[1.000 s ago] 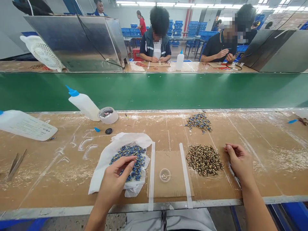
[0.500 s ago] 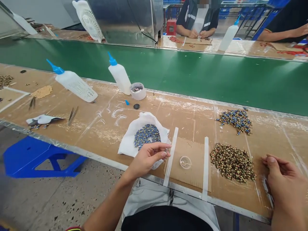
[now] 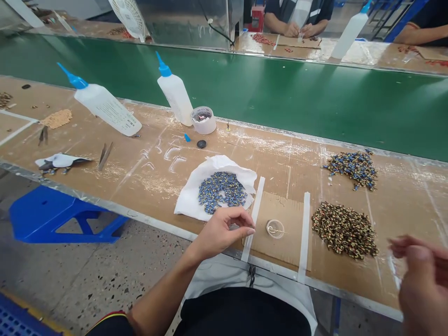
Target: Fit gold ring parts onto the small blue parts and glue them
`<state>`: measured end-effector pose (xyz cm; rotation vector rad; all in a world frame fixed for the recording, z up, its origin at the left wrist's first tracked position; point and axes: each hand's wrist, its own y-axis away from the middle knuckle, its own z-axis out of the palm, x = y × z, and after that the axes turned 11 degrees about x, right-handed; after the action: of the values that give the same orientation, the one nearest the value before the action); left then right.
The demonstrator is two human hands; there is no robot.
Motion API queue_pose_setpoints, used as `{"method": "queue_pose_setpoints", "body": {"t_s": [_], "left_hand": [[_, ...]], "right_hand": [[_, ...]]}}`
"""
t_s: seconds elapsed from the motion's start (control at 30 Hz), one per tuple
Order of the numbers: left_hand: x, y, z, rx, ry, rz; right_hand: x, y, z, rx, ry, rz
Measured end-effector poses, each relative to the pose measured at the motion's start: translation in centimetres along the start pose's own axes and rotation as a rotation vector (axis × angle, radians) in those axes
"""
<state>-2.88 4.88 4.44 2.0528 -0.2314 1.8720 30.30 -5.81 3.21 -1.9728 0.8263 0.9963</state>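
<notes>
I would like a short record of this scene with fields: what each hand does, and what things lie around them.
left hand: left hand at the near table edge, fingers pinched together; whether a small part is between them cannot be told
right hand: right hand blurred, raised at the right edge of the view
near left hand: white cloth bearing a pile of blue parts
centre: cardboard pad with a small clear dish, between two white strips
right: pile of brown parts; second blue pile behind it
back: two squeeze bottles, tape roll, green belt

The single head-worn view looks down and leftward, from close above, along the workbench [image 3: 140, 172].
</notes>
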Motion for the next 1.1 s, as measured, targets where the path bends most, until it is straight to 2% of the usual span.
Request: {"method": "queue_pose_setpoints", "body": {"t_s": [0.03,0.1,0.13,0.2,0.27,0.37,0.5,0.6,0.7,0.87,1.0,1.1], "left_hand": [[-0.2,0.2,0.3,-0.017,0.005,-0.002],[-0.7,0.6,0.9,-0.058,0.027,-0.014],[-1.0,0.8,1.1,-0.080,0.037,-0.024],[-1.4,1.0,1.5,-0.112,0.064,-0.044],[-1.7,1.1,1.7,-0.114,0.100,-0.056],[-2.0,1.0,1.6,-0.093,0.104,-0.049],[-2.1,0.9,1.7,-0.108,-0.030,0.064],[-1.9,1.0,2.1,-0.128,-0.113,0.154],[-1.9,1.0,2.5,-0.125,-0.132,0.141],[-2.0,1.1,2.6,-0.124,-0.143,0.128],[-1.9,1.0,2.5,-0.123,-0.161,0.145],[-1.7,0.9,2.5,-0.113,-0.171,0.167]], "right_hand": [[-0.9,1.3,0.3,-0.115,-0.011,-0.062],[-2.1,3.4,1.5,-0.507,-0.031,-0.206],[-2.5,4.3,2.3,-0.642,-0.027,-0.263],[-3.1,5.4,4.1,-0.744,-0.037,-0.349],[-3.6,5.9,5.6,-0.747,-0.075,-0.399],[-4.2,6.0,6.7,-0.760,-0.148,-0.437],[-4.9,5.8,6.8,-0.775,-0.181,-0.471],[-5.6,5.7,6.9,-0.848,-0.165,-0.499],[-6.2,5.5,7.1,-0.936,-0.152,-0.492],[-6.8,4.8,7.2,-1.008,-0.112,-0.460],[-7.2,4.6,7.5,-1.008,-0.124,-0.462],[-7.4,4.9,8.1,-0.940,-0.142,-0.465]]}}
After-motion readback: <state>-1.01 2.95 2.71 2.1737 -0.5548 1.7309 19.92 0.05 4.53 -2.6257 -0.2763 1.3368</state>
